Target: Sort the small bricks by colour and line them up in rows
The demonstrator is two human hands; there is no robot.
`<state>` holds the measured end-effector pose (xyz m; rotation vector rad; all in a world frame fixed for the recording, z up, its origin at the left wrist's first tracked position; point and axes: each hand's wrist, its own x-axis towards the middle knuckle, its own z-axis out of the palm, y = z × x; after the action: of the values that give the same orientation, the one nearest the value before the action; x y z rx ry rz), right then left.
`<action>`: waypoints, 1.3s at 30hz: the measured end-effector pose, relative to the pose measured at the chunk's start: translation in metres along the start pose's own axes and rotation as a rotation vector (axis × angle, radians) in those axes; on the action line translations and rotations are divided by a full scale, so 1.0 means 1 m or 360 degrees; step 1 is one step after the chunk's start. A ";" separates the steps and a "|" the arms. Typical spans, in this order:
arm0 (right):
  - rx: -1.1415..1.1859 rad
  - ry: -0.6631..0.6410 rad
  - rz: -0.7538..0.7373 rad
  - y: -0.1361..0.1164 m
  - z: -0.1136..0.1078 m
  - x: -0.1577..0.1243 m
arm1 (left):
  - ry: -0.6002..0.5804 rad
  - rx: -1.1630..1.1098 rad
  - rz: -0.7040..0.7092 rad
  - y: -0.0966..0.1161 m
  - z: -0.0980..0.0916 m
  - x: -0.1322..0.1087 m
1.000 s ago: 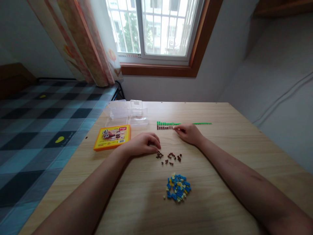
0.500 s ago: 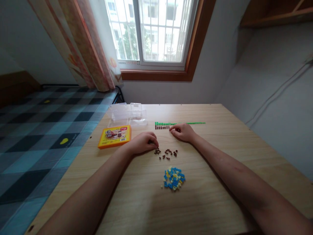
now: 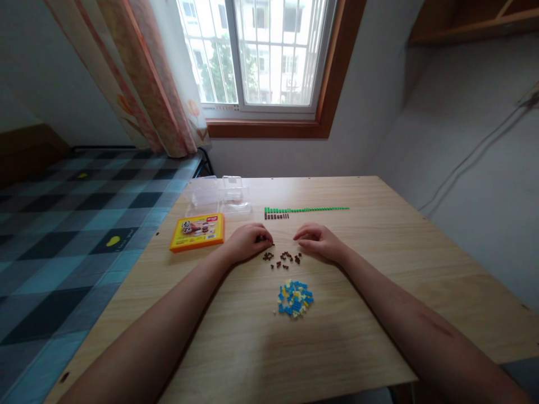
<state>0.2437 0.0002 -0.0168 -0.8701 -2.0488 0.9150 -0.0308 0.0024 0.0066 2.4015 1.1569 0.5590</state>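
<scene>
My left hand (image 3: 248, 240) rests on the wooden table (image 3: 379, 269), fingers curled and pinched at the left edge of a scatter of tiny brown bricks (image 3: 283, 258). My right hand (image 3: 316, 242) lies just right of that scatter, fingers bent together, thumb toward the bricks. Whether either hand holds a brick is hidden. Behind the hands runs a row of green bricks (image 3: 307, 210) with a short row of brown bricks (image 3: 276, 216) under its left end. A heap of blue, yellow and white bricks (image 3: 293, 298) lies nearer me.
An orange box (image 3: 197, 232) lies left of my left hand, with a clear plastic case (image 3: 219, 197) behind it. A bed with a checked cover (image 3: 63, 224) borders the table's left side. A window and curtain stand beyond the far edge.
My right hand has drawn back from the short brown row to beside the loose brown bricks. The left hand has stayed at the scatter. The camera has tilted up slightly.
</scene>
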 end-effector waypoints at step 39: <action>-0.0352 -0.0458 -0.0239 -0.007 -0.008 -0.012 | 0.0044 0.0039 -0.0003 -0.001 0.003 -0.001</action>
<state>0.2539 -0.0103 -0.0114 -0.7171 -2.4640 0.7768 -0.0306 0.0012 0.0034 2.4208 1.1839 0.5828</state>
